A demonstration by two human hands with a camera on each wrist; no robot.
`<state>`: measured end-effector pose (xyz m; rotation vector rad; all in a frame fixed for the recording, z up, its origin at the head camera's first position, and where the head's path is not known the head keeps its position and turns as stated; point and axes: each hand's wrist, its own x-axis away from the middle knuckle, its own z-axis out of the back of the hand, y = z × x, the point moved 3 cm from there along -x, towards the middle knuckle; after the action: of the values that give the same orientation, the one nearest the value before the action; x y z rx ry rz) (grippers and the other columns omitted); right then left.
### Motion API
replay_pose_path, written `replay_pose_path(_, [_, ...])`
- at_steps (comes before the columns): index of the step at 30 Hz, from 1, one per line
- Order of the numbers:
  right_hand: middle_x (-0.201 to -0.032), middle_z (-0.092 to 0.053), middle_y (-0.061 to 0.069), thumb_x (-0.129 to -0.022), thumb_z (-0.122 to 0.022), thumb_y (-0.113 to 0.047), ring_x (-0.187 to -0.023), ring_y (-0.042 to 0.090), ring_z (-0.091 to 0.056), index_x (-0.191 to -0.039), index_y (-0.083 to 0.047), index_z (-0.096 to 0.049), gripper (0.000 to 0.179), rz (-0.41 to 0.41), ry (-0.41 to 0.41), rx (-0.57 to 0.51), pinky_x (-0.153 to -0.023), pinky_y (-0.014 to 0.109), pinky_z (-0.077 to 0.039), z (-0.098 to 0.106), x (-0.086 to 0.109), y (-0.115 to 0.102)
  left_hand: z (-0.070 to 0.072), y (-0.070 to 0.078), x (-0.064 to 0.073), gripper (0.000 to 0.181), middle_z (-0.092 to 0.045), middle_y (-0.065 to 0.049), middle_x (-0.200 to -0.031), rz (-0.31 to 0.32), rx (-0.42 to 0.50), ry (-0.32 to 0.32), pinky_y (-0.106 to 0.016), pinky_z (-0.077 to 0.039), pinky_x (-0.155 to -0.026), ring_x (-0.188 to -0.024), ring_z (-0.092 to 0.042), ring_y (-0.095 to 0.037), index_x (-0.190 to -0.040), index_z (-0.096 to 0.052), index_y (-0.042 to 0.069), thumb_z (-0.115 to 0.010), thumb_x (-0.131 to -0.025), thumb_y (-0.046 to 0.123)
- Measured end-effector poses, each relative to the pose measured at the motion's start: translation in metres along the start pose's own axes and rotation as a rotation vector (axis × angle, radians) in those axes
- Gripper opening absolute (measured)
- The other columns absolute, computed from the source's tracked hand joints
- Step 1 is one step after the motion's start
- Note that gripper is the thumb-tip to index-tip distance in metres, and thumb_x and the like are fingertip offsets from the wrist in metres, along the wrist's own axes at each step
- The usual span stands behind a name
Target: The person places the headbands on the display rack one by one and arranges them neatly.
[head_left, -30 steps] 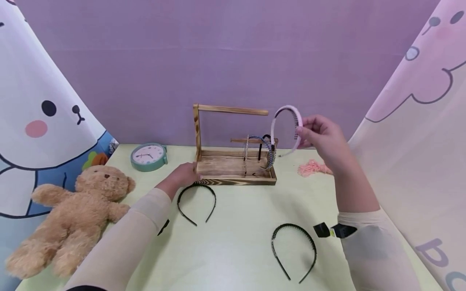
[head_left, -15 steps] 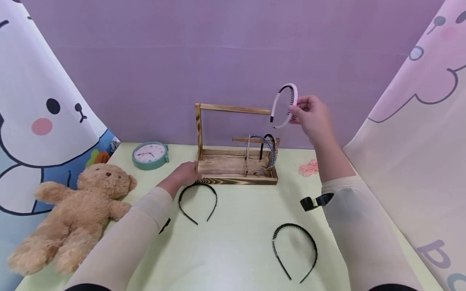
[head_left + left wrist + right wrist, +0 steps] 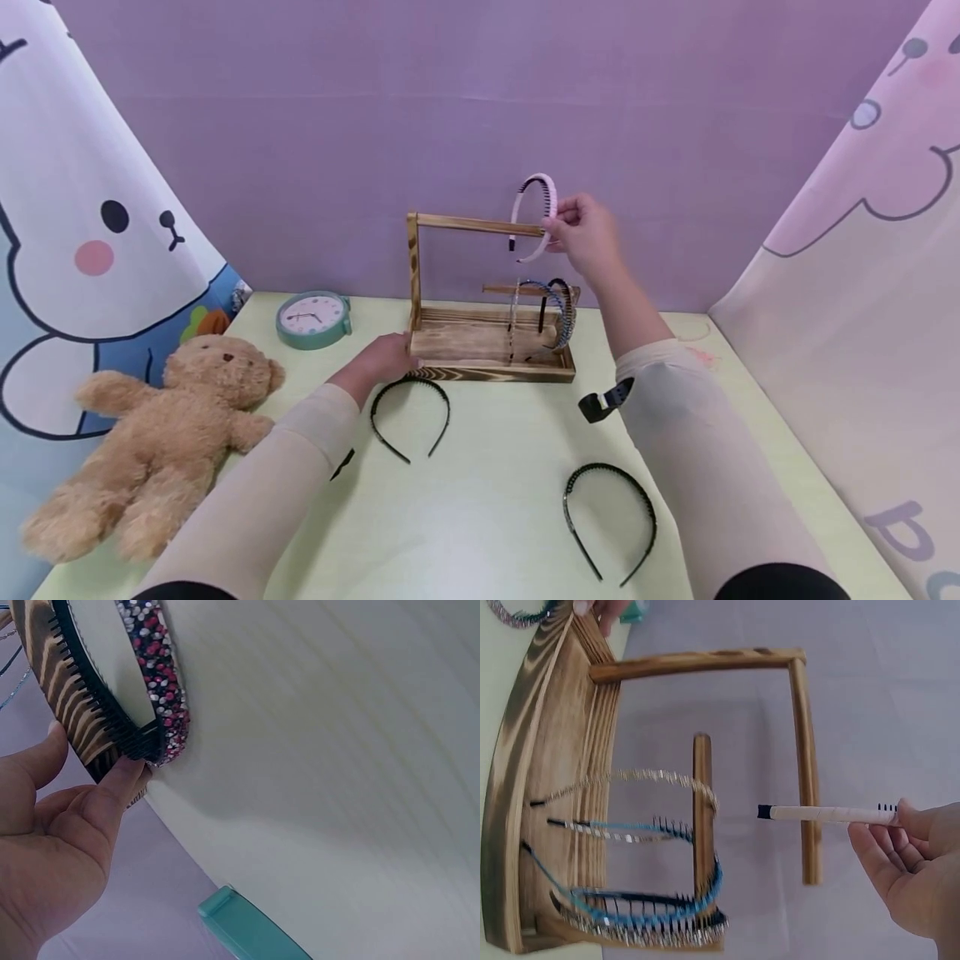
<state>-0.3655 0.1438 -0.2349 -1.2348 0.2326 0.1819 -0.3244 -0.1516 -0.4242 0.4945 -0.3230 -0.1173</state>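
My right hand (image 3: 588, 237) pinches a pale pink headband (image 3: 550, 204) with black inner teeth. The band is around the free end of the upper bar (image 3: 480, 224) of a wooden rack (image 3: 487, 375); whether it touches the bar I cannot tell. Several headbands (image 3: 645, 919), silvery and blue, hang on the rack's lower bar (image 3: 703, 780). At the tray's left front corner my left hand (image 3: 382, 358) grips the rack, thumb and fingers on opposite sides in the left wrist view. Just below that hand a dark headband (image 3: 411, 382) with red and white beads (image 3: 161, 667) lies on the table.
Another black headband (image 3: 611, 467) lies at the front right of the table (image 3: 465, 517). A teal clock (image 3: 313, 321) and a brown teddy bear (image 3: 172, 425) are on the left. Pink string (image 3: 705, 358) is partly hidden behind the right arm.
My right hand has carried the pink headband up and to the left, from beside the rack to around the upper bar's end. The left hand stays on the tray corner.
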Motion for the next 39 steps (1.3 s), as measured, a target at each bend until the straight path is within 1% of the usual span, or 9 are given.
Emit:
replay_pose_path(6, [-0.095, -0.058, 0.008, -0.094, -0.066, -0.007, -0.080, 0.021, -0.065, -0.113, 0.001, -0.055, 0.024, 0.023, -0.053, -0.024, -0.073, 0.031, -0.061, -0.031, 0.001, -0.002, 0.000, 0.000, -0.001, 0.074, -0.029, -0.024, -0.157, -0.005, -0.022, 0.005, -0.052, -0.025, -0.118, -0.145, -0.027, -0.041, -0.156, -0.017, -0.001, -0.054, -0.101, 0.033])
replay_pose_path(15, [-0.093, -0.059, 0.010, -0.093, -0.067, -0.007, -0.079, 0.022, -0.066, -0.111, 0.003, -0.056, 0.023, 0.056, -0.124, -0.043, -0.073, 0.035, -0.061, -0.075, 0.004, -0.006, 0.000, 0.000, -0.002, 0.074, -0.030, -0.024, -0.156, -0.016, -0.026, 0.010, -0.053, -0.025, -0.118, -0.144, -0.028, -0.042, -0.155, -0.018, -0.002, -0.054, -0.101, 0.032])
replay_pose_path(18, [-0.094, -0.060, 0.010, -0.093, -0.068, -0.012, -0.081, 0.024, -0.067, -0.110, 0.000, -0.057, 0.023, 0.057, -0.159, -0.016, -0.072, 0.033, -0.061, -0.088, 0.005, -0.006, -0.001, -0.001, -0.003, 0.074, -0.029, -0.024, -0.157, -0.010, -0.024, 0.004, -0.053, -0.025, -0.118, -0.144, -0.027, -0.042, -0.155, -0.017, -0.002, -0.054, -0.101, 0.033])
replay_pose_path(22, [-0.097, -0.061, 0.009, -0.093, -0.068, -0.018, -0.083, 0.024, -0.068, -0.111, -0.005, -0.058, 0.025, 0.023, -0.204, 0.042, -0.069, 0.028, -0.060, -0.105, 0.006, -0.006, -0.001, 0.000, -0.003, 0.074, -0.029, -0.024, -0.157, -0.008, -0.023, -0.003, -0.053, -0.024, -0.119, -0.145, -0.027, -0.042, -0.155, -0.017, -0.002, -0.053, -0.101, 0.033])
replay_pose_path(25, [-0.097, -0.062, 0.009, -0.093, -0.068, -0.019, -0.083, 0.023, -0.067, -0.112, -0.006, -0.058, 0.025, 0.009, -0.224, 0.082, -0.070, 0.028, -0.060, -0.117, 0.007, -0.005, -0.002, 0.001, -0.003, 0.075, -0.030, -0.024, -0.157, -0.007, -0.020, -0.004, -0.052, -0.024, -0.119, -0.145, -0.027, -0.041, -0.155, -0.017, -0.002, -0.054, -0.101, 0.034])
replay_pose_path(27, [-0.096, -0.061, 0.008, -0.093, -0.068, -0.020, -0.083, 0.023, -0.067, -0.112, -0.006, -0.057, 0.026, 0.015, -0.234, 0.105, -0.071, 0.030, -0.061, -0.124, 0.006, -0.004, -0.002, 0.002, -0.002, 0.075, -0.030, -0.023, -0.157, -0.002, -0.019, -0.005, -0.052, -0.024, -0.119, -0.145, -0.027, -0.041, -0.155, -0.017, -0.002, -0.054, -0.101, 0.034])
replay_pose_path(34, [-0.093, -0.060, 0.009, -0.092, -0.069, -0.016, -0.079, 0.020, -0.066, -0.109, -0.003, -0.056, 0.024, 0.023, -0.267, 0.115, -0.074, 0.036, -0.061, -0.143, 0.002, -0.005, -0.001, 0.006, 0.000, 0.074, -0.029, -0.022, -0.158, 0.008, -0.023, -0.011, -0.052, -0.023, -0.119, -0.145, -0.027, -0.041, -0.155, -0.018, -0.001, -0.054, -0.101, 0.033])
replay_pose_path(36, [-0.093, -0.060, 0.009, -0.092, -0.069, -0.017, -0.079, 0.020, -0.066, -0.108, -0.004, -0.056, 0.024, 0.023, -0.273, 0.126, -0.074, 0.036, -0.061, -0.146, 0.002, -0.006, -0.001, 0.007, 0.000, 0.073, -0.029, -0.023, -0.158, 0.008, -0.022, -0.009, -0.052, -0.023, -0.119, -0.145, -0.027, -0.041, -0.155, -0.019, -0.001, -0.054, -0.101, 0.033])
replay_pose_path(39, [-0.094, -0.061, 0.008, -0.092, -0.070, -0.019, -0.081, 0.022, -0.068, -0.107, -0.006, -0.056, 0.024, 0.025, -0.285, 0.147, -0.071, 0.033, -0.061, -0.148, 0.003, -0.008, -0.001, 0.007, -0.001, 0.074, -0.030, -0.023, -0.157, 0.012, -0.020, -0.008, -0.052, -0.024, -0.119, -0.145, -0.028, -0.041, -0.155, -0.020, -0.001, -0.055, -0.101, 0.034])
